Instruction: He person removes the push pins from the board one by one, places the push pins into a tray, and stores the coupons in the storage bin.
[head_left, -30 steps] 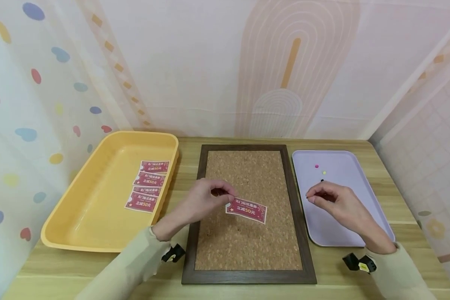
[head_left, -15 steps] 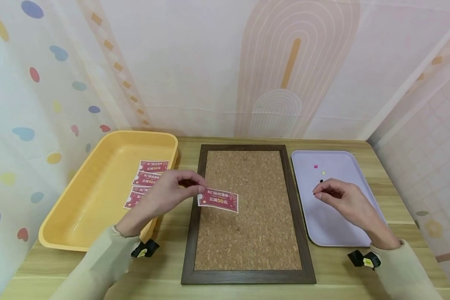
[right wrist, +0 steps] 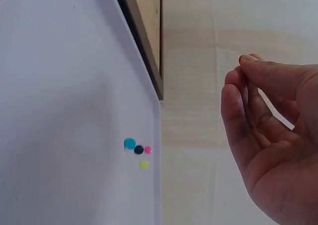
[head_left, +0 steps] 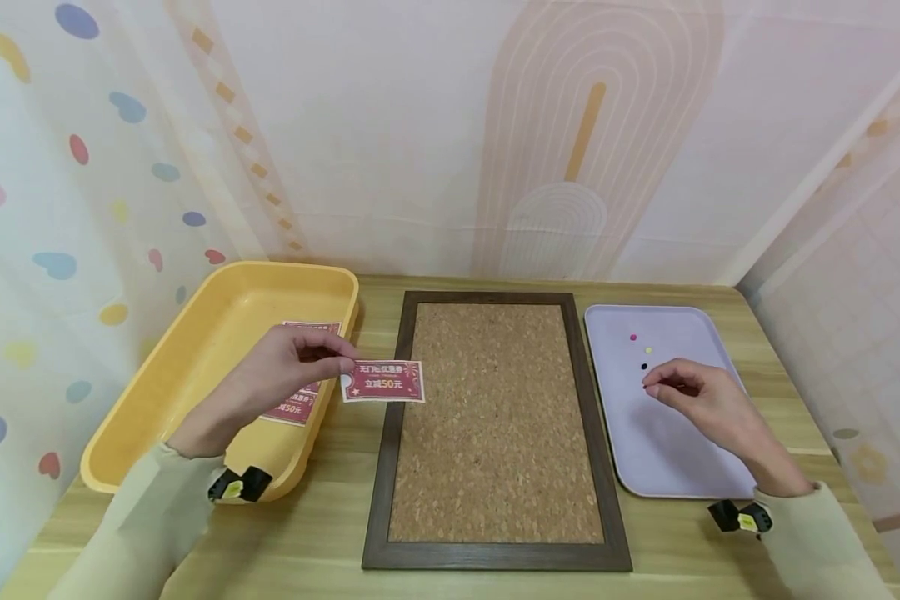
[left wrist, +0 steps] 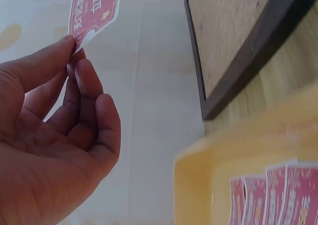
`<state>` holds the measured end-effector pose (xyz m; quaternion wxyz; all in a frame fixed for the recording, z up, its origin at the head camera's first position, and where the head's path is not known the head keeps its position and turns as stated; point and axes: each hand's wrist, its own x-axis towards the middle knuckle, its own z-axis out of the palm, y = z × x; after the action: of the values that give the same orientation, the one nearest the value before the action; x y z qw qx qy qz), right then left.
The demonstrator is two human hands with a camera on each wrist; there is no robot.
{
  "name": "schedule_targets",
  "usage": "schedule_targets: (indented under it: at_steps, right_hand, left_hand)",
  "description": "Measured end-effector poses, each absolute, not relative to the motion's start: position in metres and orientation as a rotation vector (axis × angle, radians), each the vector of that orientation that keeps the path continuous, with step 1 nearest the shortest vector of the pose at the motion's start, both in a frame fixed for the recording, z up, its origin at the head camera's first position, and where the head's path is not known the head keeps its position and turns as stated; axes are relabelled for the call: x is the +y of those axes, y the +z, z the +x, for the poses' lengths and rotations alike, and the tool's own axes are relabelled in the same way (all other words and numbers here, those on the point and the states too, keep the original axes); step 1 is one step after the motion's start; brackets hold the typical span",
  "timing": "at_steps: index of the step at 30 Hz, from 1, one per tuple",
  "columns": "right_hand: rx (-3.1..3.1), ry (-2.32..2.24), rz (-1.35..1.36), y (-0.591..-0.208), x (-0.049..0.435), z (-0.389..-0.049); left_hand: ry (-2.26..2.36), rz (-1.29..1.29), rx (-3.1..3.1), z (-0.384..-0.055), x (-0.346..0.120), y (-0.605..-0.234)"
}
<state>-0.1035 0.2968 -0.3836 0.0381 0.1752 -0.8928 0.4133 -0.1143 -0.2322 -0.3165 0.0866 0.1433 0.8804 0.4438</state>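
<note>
Between thumb and fingertips, my left hand pinches one end of a red paper coupon, which is held raised across the gap between the yellow bin and the cork board. More red coupons lie overlapping inside the bin, partly hidden by this hand in the head view. Over the lilac tray, my right hand pinches a tiny red thumbtack, mostly covered by the fingertips. Blue, black, pink and yellow thumbtacks lie on the tray.
The board's dark wooden frame lies flat on the wooden table, between bin and tray. The bin has raised walls, and the tray a low rim. A patterned cloth backdrop stands behind the table.
My left hand has carried the coupon leftward, from over the cork board to beside the bin's right wall. My right hand has drifted slightly right over the tray, still pinching.
</note>
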Motion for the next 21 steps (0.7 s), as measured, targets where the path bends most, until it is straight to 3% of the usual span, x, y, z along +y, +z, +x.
schedule_targets:
  at_steps: [21]
  right_hand:
    - [-2.824, 1.227, 0.563, -0.392, 0.318, -0.115]
  left_hand:
    - [1.274, 0.274, 2.562, -0.127, -0.322, -0.337]
